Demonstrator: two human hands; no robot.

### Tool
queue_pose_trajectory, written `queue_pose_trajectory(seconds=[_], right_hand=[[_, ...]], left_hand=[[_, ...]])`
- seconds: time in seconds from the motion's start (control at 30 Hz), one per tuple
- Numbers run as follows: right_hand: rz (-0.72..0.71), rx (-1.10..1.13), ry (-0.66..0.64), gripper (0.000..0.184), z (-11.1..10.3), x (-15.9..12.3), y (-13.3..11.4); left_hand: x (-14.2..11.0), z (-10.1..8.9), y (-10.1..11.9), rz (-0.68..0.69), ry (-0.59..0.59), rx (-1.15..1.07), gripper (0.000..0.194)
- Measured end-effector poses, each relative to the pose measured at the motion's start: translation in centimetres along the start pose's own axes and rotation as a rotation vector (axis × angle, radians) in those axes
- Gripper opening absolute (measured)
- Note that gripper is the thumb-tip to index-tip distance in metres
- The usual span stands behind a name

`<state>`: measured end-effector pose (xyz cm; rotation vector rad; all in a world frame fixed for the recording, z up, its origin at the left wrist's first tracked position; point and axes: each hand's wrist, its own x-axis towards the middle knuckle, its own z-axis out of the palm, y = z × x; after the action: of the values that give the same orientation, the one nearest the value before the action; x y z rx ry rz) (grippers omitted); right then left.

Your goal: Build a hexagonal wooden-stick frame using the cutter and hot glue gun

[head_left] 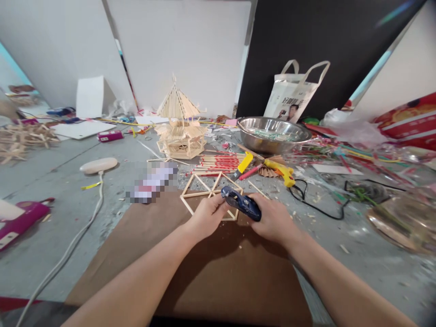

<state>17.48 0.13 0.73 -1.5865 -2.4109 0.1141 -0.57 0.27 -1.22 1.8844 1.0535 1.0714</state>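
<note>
My right hand is closed around a dark blue glue gun, its nozzle pointing left over a flat frame of thin wooden sticks. The frame lies on a brown cardboard sheet. My left hand rests on the frame's near part, fingers pinched at a stick beside the gun's tip. What the fingertips grip is partly hidden.
A wooden stick pavilion model stands behind the frame. Red-tipped sticks, a yellow glue gun with black cable, and a steel bowl lie to the right. A white cable runs down the left. A tote bag leans on the wall.
</note>
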Motion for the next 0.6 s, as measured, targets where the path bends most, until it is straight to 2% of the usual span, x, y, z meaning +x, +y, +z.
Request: queue_pose_trajectory(seconds=[0.1, 0.2, 0.33, 0.47, 0.6], right_hand=[[0.032, -0.013, 0.002, 0.039, 0.2, 0.1, -0.1], [0.02, 0.005, 0.033, 0.044, 0.5, 0.2, 0.1], [-0.067, 0.073, 0.057, 0.055, 0.6, 0.2, 0.7], [-0.124, 0.121, 0.063, 0.053, 0.6, 0.1, 1.2], [-0.147, 0.12, 0.043, 0.047, 0.5, 0.2, 1.3]], left_hand=[[-0.4, 0.3, -0.1, -0.033, 0.105, 0.199, 0.024], [-0.5, 0.3, 0.0, 0.0, 0.102, 0.206, 0.025], [-0.1, 0.0, 0.7, 0.025, 0.008, 0.03, 0.027], [0.3, -0.1, 1.1, 0.013, -0.097, -0.241, 0.027], [0.2, -0.2, 0.6, -0.181, -0.204, -0.401, 0.037]])
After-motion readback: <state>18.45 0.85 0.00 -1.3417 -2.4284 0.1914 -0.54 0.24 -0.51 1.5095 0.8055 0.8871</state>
